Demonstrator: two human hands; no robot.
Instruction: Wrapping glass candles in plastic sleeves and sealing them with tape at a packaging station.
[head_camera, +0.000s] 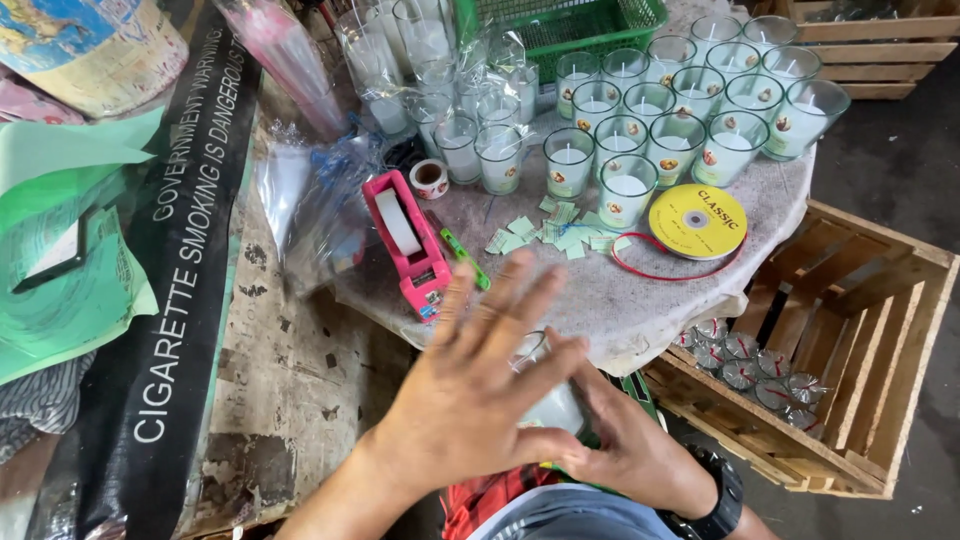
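Observation:
My left hand (478, 375) is spread flat with fingers apart, blurred, over the top of a glass candle wrapped in clear film (553, 405). My right hand (630, 450), with a black watch on the wrist, grips that wrapped glass from below and the right. Just beyond my fingers lie a pink tape dispenser (408, 240), a green lighter (466, 260) and small green paper labels (560, 232) on the round cloth-covered table (640, 300).
Several glass candles (690, 110) stand on the far side of the table, some wrapped (440, 90). A yellow ribbon spool (697, 221) with red ribbon, a tape roll (430, 178), a green basket (575, 25) and plastic bags (320, 210) are there. A wooden crate (850, 350) holds wrapped candles (745, 365).

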